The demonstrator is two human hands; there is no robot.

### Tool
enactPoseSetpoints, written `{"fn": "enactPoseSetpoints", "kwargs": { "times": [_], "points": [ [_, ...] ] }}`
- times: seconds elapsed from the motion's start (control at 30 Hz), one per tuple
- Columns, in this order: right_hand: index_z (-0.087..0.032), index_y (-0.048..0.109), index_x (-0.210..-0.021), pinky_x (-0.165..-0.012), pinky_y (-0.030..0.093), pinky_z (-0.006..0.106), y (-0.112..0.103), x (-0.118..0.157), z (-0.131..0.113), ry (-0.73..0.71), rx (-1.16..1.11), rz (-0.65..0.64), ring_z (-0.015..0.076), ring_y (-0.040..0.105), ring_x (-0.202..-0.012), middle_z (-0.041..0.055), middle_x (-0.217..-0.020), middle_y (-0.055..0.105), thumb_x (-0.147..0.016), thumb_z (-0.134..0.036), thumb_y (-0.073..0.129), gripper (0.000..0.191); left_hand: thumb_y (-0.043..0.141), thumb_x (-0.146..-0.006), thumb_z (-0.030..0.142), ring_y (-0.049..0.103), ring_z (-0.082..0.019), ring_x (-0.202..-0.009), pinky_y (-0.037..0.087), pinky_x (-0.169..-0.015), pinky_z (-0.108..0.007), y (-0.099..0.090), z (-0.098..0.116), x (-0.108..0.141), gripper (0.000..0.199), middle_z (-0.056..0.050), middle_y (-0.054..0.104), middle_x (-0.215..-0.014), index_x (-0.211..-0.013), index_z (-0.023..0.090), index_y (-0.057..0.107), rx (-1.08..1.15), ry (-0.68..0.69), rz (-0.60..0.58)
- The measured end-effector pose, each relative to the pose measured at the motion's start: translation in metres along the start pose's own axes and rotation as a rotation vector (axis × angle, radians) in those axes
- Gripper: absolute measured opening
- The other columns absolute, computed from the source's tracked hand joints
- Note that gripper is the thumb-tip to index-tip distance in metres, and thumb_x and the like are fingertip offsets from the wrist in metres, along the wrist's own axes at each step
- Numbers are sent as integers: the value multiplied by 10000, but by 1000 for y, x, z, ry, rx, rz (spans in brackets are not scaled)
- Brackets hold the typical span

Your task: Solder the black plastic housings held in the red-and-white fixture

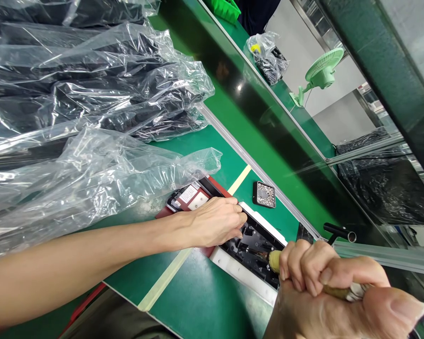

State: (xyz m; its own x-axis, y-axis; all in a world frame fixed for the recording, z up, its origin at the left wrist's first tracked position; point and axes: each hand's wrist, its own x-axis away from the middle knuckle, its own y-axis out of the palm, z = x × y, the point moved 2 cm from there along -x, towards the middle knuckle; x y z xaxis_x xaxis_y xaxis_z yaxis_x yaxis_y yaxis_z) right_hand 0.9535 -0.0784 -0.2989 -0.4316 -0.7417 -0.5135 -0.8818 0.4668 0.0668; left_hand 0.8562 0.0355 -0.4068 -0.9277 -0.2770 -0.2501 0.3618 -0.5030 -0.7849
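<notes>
A long black device (257, 242) with exposed inner parts lies diagonally on the green table, a white strip along each side. Its far left end bears a white label and red pieces. Across its middle rests my left hand (221, 221), fingers curled and pressed together over the near inside edge; whatever they may hold is hidden. My right hand (332, 282) is wrapped round a tool with a yellowish handle (274, 261), whose dark shaft points left into the device's interior. Beyond the device sits a small black box of tiny metal screws (265, 194).
Plastic-wrapped black items (92, 94) are piled at the left, one clear bag reaching the device's end. A metal rail (233, 141) runs behind the screw box. Further back are a green fan (321, 70), a bagged bundle (268, 59) and a green basket (224, 9).
</notes>
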Motion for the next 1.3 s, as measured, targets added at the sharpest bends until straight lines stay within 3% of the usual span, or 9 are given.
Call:
{"fn": "enactPoseSetpoints", "kwargs": {
  "times": [0.43,0.6,0.87,1.3],
  "points": [
    [-203,521,-684,-361,385,202,0,0,0,9,14,14,68,347,-361,-69,-467,388,-993,-448,292,457,657,-946,374,584,-205,-802,409,-690,-320,0,0,0,240,-35,658,-784,-802,183,635,-14,8,-21],
    [-198,530,-690,-362,385,204,-1,0,0,2,1,13,67,344,-362,-68,-466,391,-1014,-543,283,534,660,-942,347,582,-201,-783,415,-692,-317,0,0,0,223,-39,663,-785,-798,180,630,-3,9,-21],
    [-200,522,-717,-385,380,198,0,1,1,-24,-13,-1,63,344,-372,-77,-489,378,-1004,-443,351,413,666,-934,332,573,-197,-774,409,-684,-311,-1,0,0,223,-36,651,-764,-776,185,612,4,10,-6],
    [-201,536,-730,-382,376,201,0,2,1,-30,-16,-17,65,334,-372,-76,-500,379,-1022,-444,314,441,682,-923,332,566,-196,-764,407,-675,-315,1,1,1,230,-32,647,-775,-768,187,593,-9,17,19]
  ]
}}
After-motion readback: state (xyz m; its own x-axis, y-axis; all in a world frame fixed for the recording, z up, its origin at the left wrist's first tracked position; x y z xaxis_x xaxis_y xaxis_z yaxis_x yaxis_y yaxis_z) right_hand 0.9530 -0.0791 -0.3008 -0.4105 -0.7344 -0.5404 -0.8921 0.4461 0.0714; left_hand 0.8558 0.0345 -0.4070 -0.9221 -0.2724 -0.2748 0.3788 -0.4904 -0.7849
